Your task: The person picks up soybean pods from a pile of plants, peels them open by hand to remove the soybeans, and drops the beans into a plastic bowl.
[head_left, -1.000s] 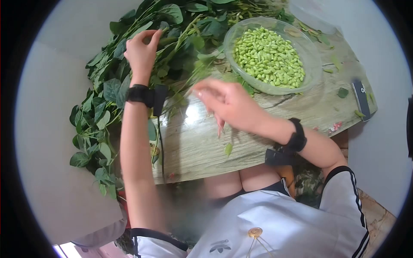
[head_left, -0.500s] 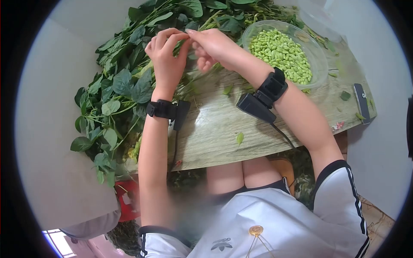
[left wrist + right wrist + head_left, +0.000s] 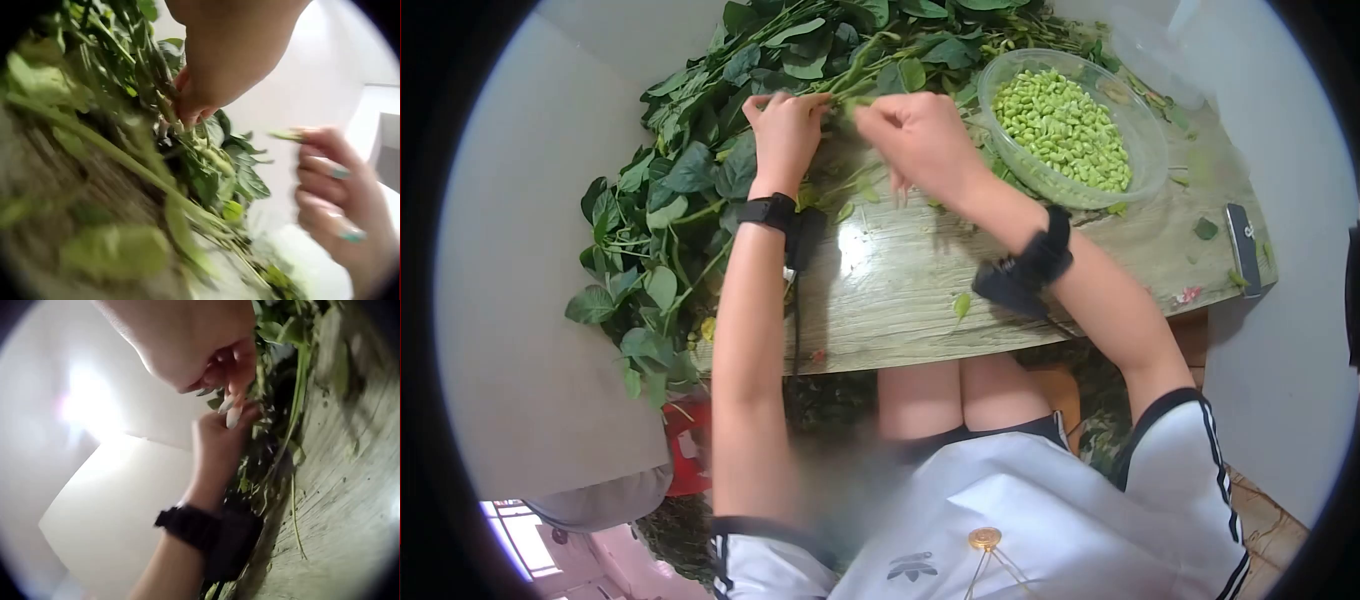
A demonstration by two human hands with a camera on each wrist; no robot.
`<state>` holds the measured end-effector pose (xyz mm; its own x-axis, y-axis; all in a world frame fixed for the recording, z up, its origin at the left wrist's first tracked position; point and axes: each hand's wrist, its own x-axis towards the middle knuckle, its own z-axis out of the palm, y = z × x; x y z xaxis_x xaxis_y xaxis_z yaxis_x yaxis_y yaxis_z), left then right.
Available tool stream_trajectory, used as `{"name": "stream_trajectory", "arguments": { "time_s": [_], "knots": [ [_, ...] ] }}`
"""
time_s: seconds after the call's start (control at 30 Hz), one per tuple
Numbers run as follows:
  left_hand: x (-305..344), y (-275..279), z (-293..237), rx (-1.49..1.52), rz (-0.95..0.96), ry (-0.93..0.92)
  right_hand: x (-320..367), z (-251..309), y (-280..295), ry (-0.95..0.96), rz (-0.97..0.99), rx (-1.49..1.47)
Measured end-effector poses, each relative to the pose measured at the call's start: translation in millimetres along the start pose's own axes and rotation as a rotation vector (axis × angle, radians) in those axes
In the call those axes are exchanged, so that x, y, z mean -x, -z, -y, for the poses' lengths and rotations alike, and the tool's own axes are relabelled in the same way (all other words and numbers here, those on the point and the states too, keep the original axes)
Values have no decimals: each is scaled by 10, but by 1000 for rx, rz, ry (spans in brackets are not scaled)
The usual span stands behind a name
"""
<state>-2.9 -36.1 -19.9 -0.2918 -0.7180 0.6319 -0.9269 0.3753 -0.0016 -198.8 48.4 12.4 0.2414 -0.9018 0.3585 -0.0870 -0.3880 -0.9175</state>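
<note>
Leafy green bean plants (image 3: 700, 165) are heaped along the far left side of the table. My left hand (image 3: 788, 135) reaches into them and pinches a plant stem; the left wrist view shows its fingertips (image 3: 187, 115) around it among leaves and pods. Just to the right, my right hand (image 3: 925, 145) pinches a slim green bean pod (image 3: 286, 135) between thumb and forefinger, its other fingers curled. That pod sticks out towards the plants, apart from the left hand in the left wrist view. In the right wrist view the right hand (image 3: 206, 344) hides part of the left hand.
A clear plastic bowl (image 3: 1152, 180) of shelled green beans (image 3: 1065, 130) stands right of the right hand. A dark phone-like slab (image 3: 1243, 250) lies at the table's right edge. Loose pods and leaf bits (image 3: 962, 305) dot the wood-patterned tabletop (image 3: 880, 325). Cables trail from both wrist cameras.
The right hand came left to the left hand's fingertips, then drew back a little to the right with a pod. The left hand moved slightly down from the plants' upper part.
</note>
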Motion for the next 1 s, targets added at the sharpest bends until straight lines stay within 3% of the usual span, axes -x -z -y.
{"name": "stream_trajectory", "arguments": {
  "time_s": [0.07,0.17,0.27,0.33,0.43,0.5,0.57,0.63,0.7,0.83,0.9,0.93,0.97,1.0],
  "knots": [
    [-43,57,-85,-37,-29,-51,165,146,96,33,82,-86],
    [-65,243,-361,-32,-152,-154,358,171,355,-155,138,-113],
    [-21,710,-780,106,-258,-46,488,93,522,-250,150,-203],
    [80,898,-932,982,365,382,537,113,583,-231,177,-158],
    [227,928,-1058,1334,741,319,534,102,629,-200,227,-108],
    [377,765,-1055,1465,687,342,527,103,623,-171,201,-162],
    [518,580,-1101,1798,526,425,556,136,547,-217,132,-205],
    [598,526,-1166,1875,529,415,560,56,467,37,-45,36],
    [632,547,-1260,1897,555,403,600,-11,423,-3,-11,34],
    [683,559,-1186,1916,640,397,627,-139,386,163,-31,-64],
    [662,622,-1175,1541,562,419,622,-151,478,301,-69,183],
    [665,592,-1165,1454,470,401,627,-86,492,260,-81,216],
    [663,572,-1130,1458,465,411,659,-89,494,256,-71,217],
    [661,560,-1064,1502,539,422,695,-95,496,128,44,276]
  ]
}}
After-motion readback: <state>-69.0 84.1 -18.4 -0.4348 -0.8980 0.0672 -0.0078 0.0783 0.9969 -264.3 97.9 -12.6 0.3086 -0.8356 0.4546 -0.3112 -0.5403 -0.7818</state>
